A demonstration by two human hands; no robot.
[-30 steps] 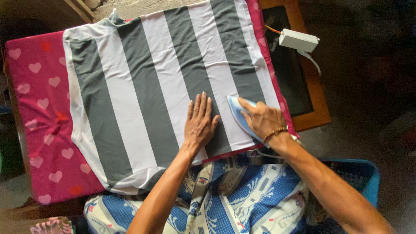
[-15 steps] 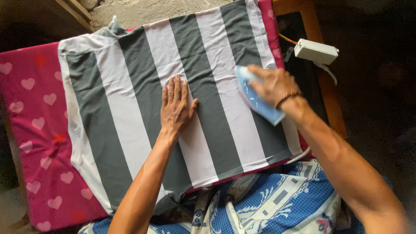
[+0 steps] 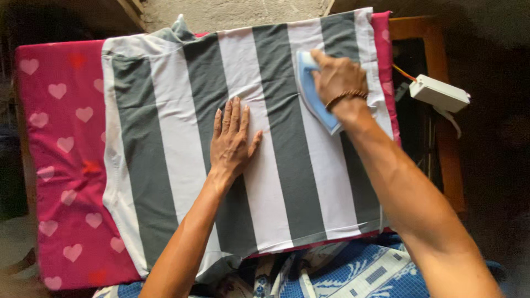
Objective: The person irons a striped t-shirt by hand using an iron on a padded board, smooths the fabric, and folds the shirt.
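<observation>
Now right hand [image 3: 338, 77] gripping iron [image 3: 314, 96], left hand [image 3: 232, 140] flat on striped shirt [image 3: 165, 127]

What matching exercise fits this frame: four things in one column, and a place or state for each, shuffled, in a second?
Things:
1. left hand
2. right hand
3. pink heart-print cover
4. white box

Places or states:
A. lies under the striped garment
B. pressed flat, fingers spread, on the striped garment
C. off the pad's right edge, by the wooden frame
D. closed around the blue iron

Pairs: 1-B, 2-D, 3-A, 4-C
</observation>
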